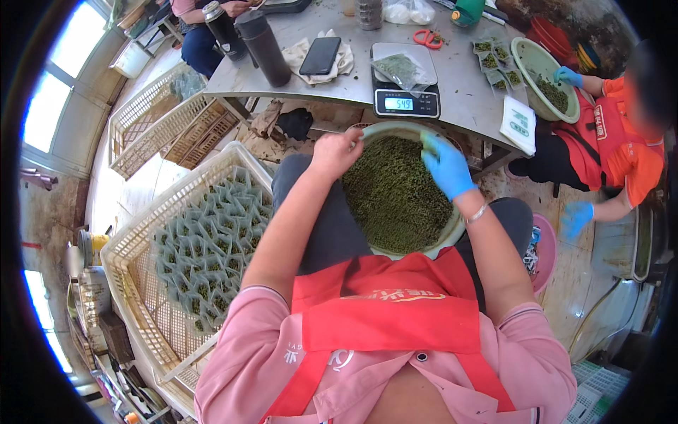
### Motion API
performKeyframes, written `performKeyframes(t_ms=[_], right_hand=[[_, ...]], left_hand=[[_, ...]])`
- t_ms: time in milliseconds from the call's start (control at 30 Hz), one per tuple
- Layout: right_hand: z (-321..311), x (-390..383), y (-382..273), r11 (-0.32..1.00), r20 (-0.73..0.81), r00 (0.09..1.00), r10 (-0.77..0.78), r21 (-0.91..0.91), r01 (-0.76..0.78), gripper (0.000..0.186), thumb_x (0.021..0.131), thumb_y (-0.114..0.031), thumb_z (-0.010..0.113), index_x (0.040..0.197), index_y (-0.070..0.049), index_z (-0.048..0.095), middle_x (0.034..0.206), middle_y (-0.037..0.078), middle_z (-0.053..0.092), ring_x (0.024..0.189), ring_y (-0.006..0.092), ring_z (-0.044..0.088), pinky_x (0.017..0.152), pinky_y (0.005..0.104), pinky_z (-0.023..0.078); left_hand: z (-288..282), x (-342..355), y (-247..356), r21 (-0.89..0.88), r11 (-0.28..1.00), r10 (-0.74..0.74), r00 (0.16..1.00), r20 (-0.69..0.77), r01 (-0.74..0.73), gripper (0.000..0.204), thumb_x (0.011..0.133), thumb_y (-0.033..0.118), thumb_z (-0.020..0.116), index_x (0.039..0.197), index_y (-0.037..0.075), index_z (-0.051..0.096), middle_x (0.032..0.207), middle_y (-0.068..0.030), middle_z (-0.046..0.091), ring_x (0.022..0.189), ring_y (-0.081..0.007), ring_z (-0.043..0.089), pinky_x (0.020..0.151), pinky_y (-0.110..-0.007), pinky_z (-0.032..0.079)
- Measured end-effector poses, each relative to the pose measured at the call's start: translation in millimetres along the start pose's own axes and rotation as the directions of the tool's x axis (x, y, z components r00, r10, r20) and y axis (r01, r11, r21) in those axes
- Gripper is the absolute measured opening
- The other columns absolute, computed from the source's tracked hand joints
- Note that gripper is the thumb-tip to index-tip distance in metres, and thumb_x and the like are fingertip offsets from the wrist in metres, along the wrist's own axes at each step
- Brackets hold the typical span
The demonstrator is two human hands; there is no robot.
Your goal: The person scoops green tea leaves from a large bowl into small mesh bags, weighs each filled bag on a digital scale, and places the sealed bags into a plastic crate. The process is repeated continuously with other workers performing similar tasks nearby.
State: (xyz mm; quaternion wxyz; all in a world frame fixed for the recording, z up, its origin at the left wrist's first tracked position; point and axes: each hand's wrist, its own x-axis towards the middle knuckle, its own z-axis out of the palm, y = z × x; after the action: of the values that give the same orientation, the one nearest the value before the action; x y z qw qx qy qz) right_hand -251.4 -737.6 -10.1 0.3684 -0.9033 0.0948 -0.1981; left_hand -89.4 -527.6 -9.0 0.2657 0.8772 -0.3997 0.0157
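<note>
A large pale basin [395,201] full of small dark-green dried granules sits at my lap. My bare left hand [339,147] is at its upper left rim, fingers curled together; what they hold, if anything, is hidden. My right hand [443,162], in a blue glove, is over the basin's right side, fingers bent together with green bits at the tips; their contents are unclear. Left of me, a white plastic crate [127,261] holds several small clear bags [208,247] of green material. A scale [406,104] with a clear bag [399,71] stands on the table ahead.
The steel table [325,18] carries bottles [261,46], a phone [319,55], red scissors [427,39] and small bags [487,60]. A co-worker in orange [621,162] works at another basin [522,53] at right. A pink basin [547,251], more crates [141,134] and another person [198,49] surround me.
</note>
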Motion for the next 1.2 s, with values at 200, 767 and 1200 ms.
performKeyframes(t_ms=[200, 767, 1200], right_hand=[[0, 113, 9, 0.889, 0.024, 0.972, 0.235, -0.409, -0.205, 0.059, 0.081, -0.022, 0.055, 0.136, -0.027, 0.034, 0.084, 0.016, 0.063, 0.079, 0.0356, 0.06, 0.071, 0.0436, 0.048], [7, 130, -4, 0.848, -0.23, 0.95, 0.209, -0.442, -0.293, 0.026, 0.085, -0.03, 0.051, 0.106, -0.017, 0.059, 0.077, 0.017, 0.063, 0.071, 0.0361, 0.061, 0.062, 0.0455, 0.047], [9, 134, -6, 0.848, -0.22, 0.943, 0.25, -0.42, -0.323, 0.028, 0.084, -0.028, 0.048, 0.105, -0.014, 0.059, 0.077, 0.019, 0.063, 0.073, 0.037, 0.061, 0.065, 0.0465, 0.048]], left_hand=[[13, 7, 3, 0.053, 0.998, 0.029, 1.0, 0.008, -0.03, 0.021, 0.081, 0.027, 0.059, 0.098, 0.016, 0.061, 0.075, -0.0059, 0.067, 0.068, -0.0243, 0.064, 0.064, -0.038, 0.05], [9, 11, 10, 0.047, 0.999, -0.019, 1.0, 0.022, 0.018, 0.03, 0.084, 0.04, 0.057, 0.077, 0.012, 0.061, 0.053, -0.0043, 0.058, 0.055, -0.0248, 0.061, 0.053, -0.037, 0.046], [14, 13, 8, -0.014, 0.999, 0.03, 0.999, 0.042, -0.029, 0.028, 0.084, 0.04, 0.057, 0.078, 0.012, 0.06, 0.057, -0.0103, 0.059, 0.055, -0.0303, 0.06, 0.051, -0.042, 0.046]])
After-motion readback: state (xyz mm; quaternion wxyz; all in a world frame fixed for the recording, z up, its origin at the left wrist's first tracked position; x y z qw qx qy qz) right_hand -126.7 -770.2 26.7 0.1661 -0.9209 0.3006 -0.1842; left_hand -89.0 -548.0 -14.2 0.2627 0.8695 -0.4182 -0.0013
